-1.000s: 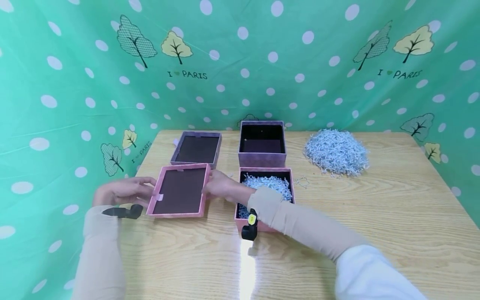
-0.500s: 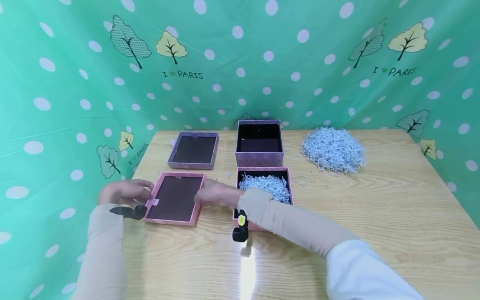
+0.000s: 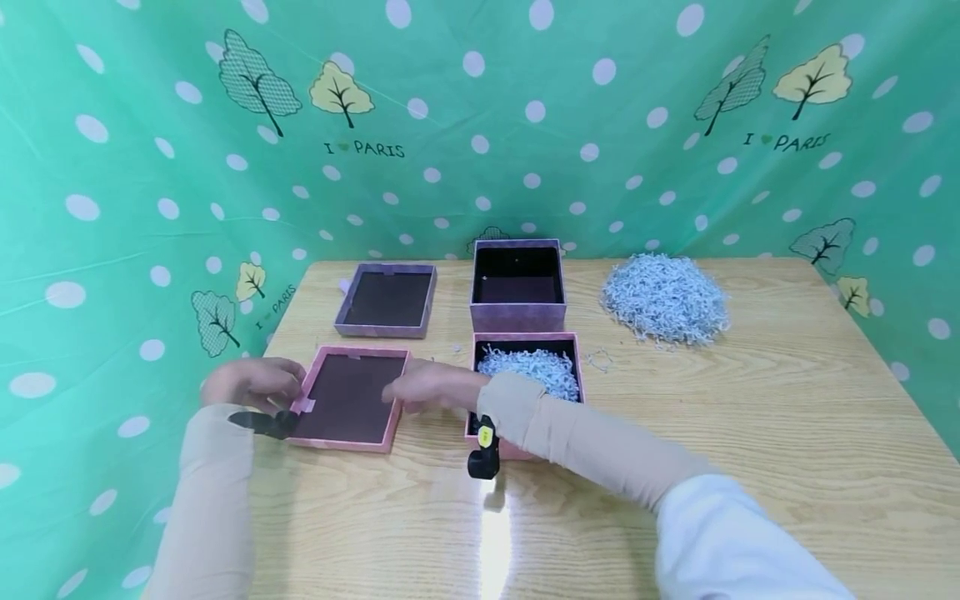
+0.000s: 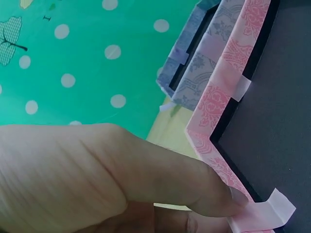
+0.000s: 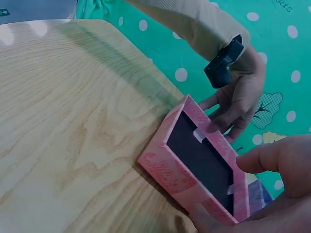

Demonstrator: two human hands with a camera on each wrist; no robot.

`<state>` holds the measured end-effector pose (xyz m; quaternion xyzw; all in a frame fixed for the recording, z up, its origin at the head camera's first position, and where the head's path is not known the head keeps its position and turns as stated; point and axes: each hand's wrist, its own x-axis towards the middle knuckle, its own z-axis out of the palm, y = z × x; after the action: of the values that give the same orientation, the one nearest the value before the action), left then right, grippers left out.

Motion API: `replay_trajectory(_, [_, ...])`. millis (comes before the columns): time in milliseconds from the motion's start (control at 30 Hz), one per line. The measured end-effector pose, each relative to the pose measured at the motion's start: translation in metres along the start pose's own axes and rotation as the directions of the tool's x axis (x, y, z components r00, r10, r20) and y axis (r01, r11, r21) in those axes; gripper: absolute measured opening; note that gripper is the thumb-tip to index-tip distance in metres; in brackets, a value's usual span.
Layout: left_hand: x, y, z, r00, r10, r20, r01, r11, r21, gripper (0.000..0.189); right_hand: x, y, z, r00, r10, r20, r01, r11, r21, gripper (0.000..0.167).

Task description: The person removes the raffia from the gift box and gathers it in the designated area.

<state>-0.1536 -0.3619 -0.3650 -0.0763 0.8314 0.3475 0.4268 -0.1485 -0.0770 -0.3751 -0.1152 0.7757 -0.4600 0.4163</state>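
Note:
A pink patterned box lid (image 3: 356,398), dark inside, lies with its hollow side up on the table. At its left wall is my left hand (image 3: 262,382); in the left wrist view the thumb (image 4: 204,187) presses the rim beside a pale ribbon tab (image 4: 267,213), fingers outside. Over the right wall is my right hand (image 3: 429,386). The right wrist view shows its thumb (image 5: 265,158) raised above the lid and a fingertip (image 5: 204,218) by the outer wall, spread apart. A pink box (image 3: 581,367) with blue shredded paper (image 3: 536,369) sits under my right forearm.
Behind the pink lid lies a purple lid (image 3: 386,331), hollow side up. A purple box (image 3: 517,317), dark inside, stands behind the pink box. At the back right is a heap of blue shredded paper (image 3: 664,298). A green curtain (image 3: 480,125) hangs behind the wooden table (image 3: 712,433).
The pink lid, tilted and held up between both hands a second ago, came down flat onto the table. My right hand has since shifted slightly left over its rim, fingers loosened.

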Motion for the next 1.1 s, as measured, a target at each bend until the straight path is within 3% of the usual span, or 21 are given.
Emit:
replay_trajectory(100, [-0.005, 0.006, -0.001, 0.999, -0.010, -0.040, 0.013, 0.997, 0.072, 0.025, -0.008, -0.005, -0.007, 0.999, -0.029, -0.023, 0.025, 0.990, -0.142, 0.036])
replay_trajectory(233, [-0.012, 0.024, -0.003, 0.989, 0.003, -0.148, 0.025, 0.982, 0.186, 0.019, -0.018, -0.012, -0.021, 0.989, -0.148, -0.003, 0.143, 0.958, -0.248, 0.068])
replay_trajectory(300, [-0.015, 0.037, -0.004, 0.976, 0.047, -0.211, 0.007, 0.968, 0.251, 0.017, -0.023, -0.015, -0.028, 0.981, -0.192, 0.003, 0.186, 0.948, -0.259, 0.064])
replay_trajectory(400, [-0.021, 0.059, -0.001, 0.945, 0.146, -0.293, -0.026, 0.926, 0.377, 0.021, -0.035, -0.019, -0.040, 0.973, -0.232, -0.014, 0.221, 0.942, -0.252, 0.056])
replay_trajectory(533, [-0.027, 0.090, 0.014, 0.893, 0.285, -0.348, -0.087, 0.868, 0.489, 0.029, -0.052, -0.021, -0.055, 0.957, -0.286, -0.057, 0.264, 0.932, -0.248, 0.049])
replay_trajectory(700, [-0.017, 0.121, 0.039, 0.834, 0.439, -0.335, -0.234, 0.830, 0.507, 0.028, -0.070, -0.016, -0.073, 0.933, -0.345, -0.104, 0.314, 0.920, -0.235, 0.044])
replay_trajectory(867, [-0.001, 0.144, 0.066, 0.781, 0.564, -0.268, -0.384, 0.772, 0.506, 0.022, -0.089, -0.006, -0.092, 0.910, -0.386, -0.150, 0.348, 0.909, -0.232, 0.043])
replay_trajectory(933, [0.003, 0.151, 0.077, 0.780, 0.582, -0.230, -0.436, 0.770, 0.466, 0.024, -0.096, -0.001, -0.099, 0.900, -0.400, -0.172, 0.357, 0.905, -0.232, 0.042])
replay_trajectory(1100, [0.011, 0.164, 0.100, 0.813, 0.559, -0.162, -0.524, 0.824, 0.214, 0.033, -0.111, 0.014, -0.113, 0.882, -0.423, -0.208, 0.376, 0.897, -0.232, 0.041])
